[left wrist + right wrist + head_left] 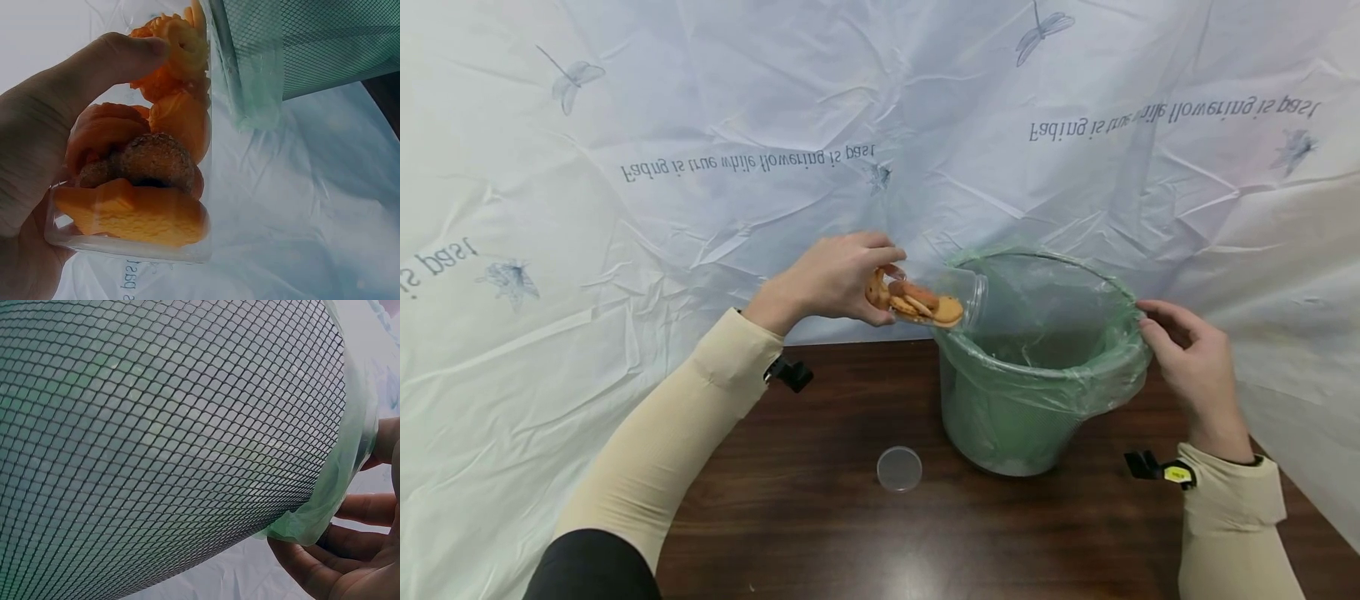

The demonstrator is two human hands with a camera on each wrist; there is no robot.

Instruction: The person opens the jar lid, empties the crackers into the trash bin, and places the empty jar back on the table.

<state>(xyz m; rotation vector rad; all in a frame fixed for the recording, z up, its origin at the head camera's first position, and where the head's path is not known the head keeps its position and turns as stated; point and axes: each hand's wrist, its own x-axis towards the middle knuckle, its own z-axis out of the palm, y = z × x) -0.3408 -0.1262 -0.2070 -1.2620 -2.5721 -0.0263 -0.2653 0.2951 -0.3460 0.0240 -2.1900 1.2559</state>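
Note:
My left hand (838, 279) grips a clear plastic jar (976, 293) that lies tilted on its side, its open mouth at the left rim of a mesh wastebasket (1000, 429). Orange, yellow and brown biscuit-like pieces (925, 304) are inside the jar. In the left wrist view the thumb presses along the jar's wall, over a ridged yellow piece (181, 47). A thin green bin bag (1075, 387) lines the wastebasket and folds over its rim. At the right rim, my right hand (1198, 358) holds the edge between thumb and fingers, over the bag.
A round clear lid (898, 468) lies flat on the dark wooden table (805, 500), left of the wastebasket's base. Behind the table hangs a creased white sheet (760, 83) with printed lettering and dragonflies, and it also runs down both sides.

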